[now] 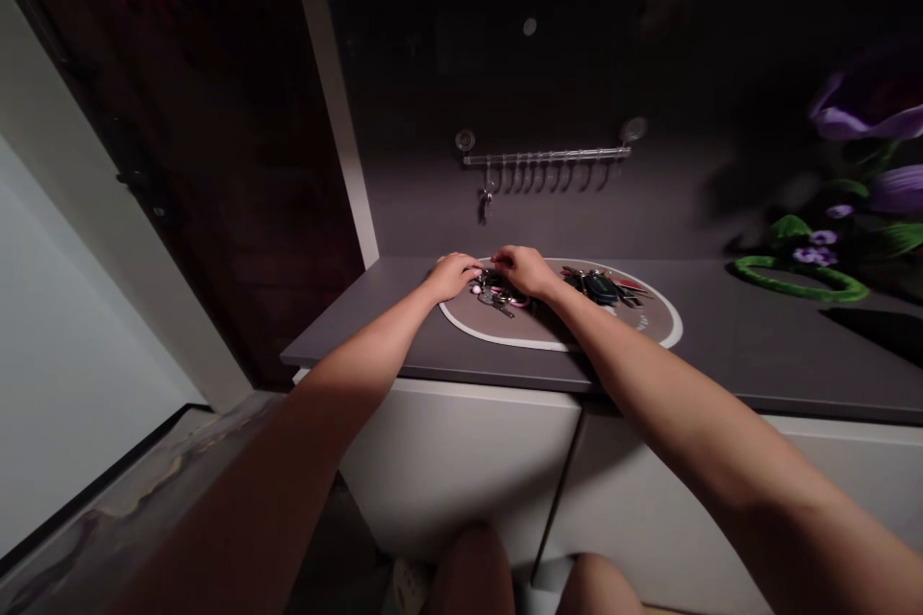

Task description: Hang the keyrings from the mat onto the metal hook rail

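Note:
Both hands meet over an oval brown mat (511,332) with a white rim on the grey counter. Fingers bent, my left hand (453,277) is closed at the left edge of a bunch of keys (499,301), touching it. A small pink ball and a pink ring show among these keys. My right hand (526,271) is curled just above and behind the same bunch, fingertips pinched together. Whatever is between its fingertips is too small and dark to make out. Right of it lies a second pile of keys (629,292), with a dark key fob (601,287).
On the back wall is a clear hook rail (548,156); a key (487,204) hangs from its left end. Purple flowers (814,256) and a green ring (793,288) occupy the right. White cupboard doors (461,461) stand below the counter edge; a dark door (216,163) is left.

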Demonstrator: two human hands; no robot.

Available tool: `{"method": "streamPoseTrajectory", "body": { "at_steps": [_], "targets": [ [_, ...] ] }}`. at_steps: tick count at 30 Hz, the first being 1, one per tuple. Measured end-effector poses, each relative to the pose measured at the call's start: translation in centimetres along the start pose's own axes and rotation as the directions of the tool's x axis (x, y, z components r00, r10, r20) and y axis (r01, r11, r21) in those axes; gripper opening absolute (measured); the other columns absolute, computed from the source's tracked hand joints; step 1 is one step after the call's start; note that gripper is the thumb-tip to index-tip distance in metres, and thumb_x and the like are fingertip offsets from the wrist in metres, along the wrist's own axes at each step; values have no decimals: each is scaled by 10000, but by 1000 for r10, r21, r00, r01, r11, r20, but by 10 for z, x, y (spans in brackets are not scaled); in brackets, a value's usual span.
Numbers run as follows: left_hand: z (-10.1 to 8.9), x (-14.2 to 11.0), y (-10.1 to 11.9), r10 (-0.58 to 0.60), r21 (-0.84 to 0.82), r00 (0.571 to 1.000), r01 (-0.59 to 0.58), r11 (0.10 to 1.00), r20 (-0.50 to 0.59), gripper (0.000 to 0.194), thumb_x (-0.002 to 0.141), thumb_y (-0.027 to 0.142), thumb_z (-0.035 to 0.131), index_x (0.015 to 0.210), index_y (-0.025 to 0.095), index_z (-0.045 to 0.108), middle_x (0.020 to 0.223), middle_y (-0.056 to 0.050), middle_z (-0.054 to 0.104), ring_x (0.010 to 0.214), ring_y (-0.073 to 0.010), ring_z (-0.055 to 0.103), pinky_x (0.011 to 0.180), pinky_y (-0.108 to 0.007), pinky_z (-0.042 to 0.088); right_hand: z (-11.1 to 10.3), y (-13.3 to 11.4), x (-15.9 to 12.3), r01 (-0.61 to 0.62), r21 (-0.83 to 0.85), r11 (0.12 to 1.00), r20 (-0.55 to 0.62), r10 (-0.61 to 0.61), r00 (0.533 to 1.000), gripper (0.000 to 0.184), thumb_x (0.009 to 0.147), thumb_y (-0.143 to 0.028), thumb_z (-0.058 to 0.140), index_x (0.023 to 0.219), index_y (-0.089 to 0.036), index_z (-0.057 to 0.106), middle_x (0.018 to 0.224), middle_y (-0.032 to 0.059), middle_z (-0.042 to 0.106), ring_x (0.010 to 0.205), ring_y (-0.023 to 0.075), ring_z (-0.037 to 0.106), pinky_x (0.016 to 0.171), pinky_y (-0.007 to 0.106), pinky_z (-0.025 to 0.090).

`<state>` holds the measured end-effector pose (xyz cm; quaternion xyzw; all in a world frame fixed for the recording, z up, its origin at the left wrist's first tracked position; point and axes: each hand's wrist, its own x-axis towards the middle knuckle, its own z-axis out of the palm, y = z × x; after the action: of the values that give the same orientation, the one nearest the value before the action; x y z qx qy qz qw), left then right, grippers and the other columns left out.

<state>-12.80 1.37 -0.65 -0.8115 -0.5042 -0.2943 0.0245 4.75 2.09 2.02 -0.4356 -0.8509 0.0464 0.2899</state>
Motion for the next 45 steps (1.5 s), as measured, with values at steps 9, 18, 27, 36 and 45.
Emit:
{"method": "streamPoseTrajectory", "body": {
  "at_steps": [9, 18, 27, 36, 45],
  "targets": [
    [1, 1, 2, -67, -132, 998, 63, 989, -21, 163, 755, 202, 519, 804, 144, 664, 832, -46, 673, 789, -159, 581, 751, -257, 411, 4, 0, 2, -44, -95, 994, 74, 51, 996, 237, 768, -154, 515, 951, -144, 666, 968, 86, 670, 889, 169, 601, 776, 221, 406],
    [-8, 1, 11, -119, -249, 990, 99, 963, -69, 133, 751, 202, 517, 742, 128, 628, 739, -25, 635, 705, -122, 540, 703, -238, 402, 4, -3, 3, -54, -99, 994, 80, 62, 995, 244, 760, -166, 520, 956, -155, 665, 958, 79, 673, 876, 165, 598, 763, 221, 408],
    [-8, 3, 15, -314, -723, 948, 184, 666, -48, 59, 764, 160, 530, 728, 114, 540, 643, 8, 568, 596, -62, 528, 684, -234, 452, 4, -6, 2, -61, -34, 998, 44, 62, 997, 207, 743, -180, 555, 916, -148, 663, 922, 81, 675, 840, 159, 599, 760, 228, 416],
    [-11, 2, 14, -377, -907, 924, 218, 359, 73, 142, 771, 232, 580, 829, 123, 509, 717, -4, 604, 618, -66, 593, 746, -305, 503, 10, -3, 3, -67, 398, 915, -83, 108, 991, 203, 714, -227, 575, 883, -131, 633, 840, 46, 660, 737, 115, 570, 751, 247, 435],
    [-11, 0, 16, -343, -911, 933, 232, 341, 109, 158, 770, 248, 585, 817, 124, 499, 706, 14, 585, 619, -54, 586, 780, -328, 503, 9, -11, 0, -57, 713, 698, -3, 85, 996, 218, 679, -248, 604, 855, -120, 593, 753, 27, 621, 624, 79, 518, 666, 229, 447]
  ]
}}
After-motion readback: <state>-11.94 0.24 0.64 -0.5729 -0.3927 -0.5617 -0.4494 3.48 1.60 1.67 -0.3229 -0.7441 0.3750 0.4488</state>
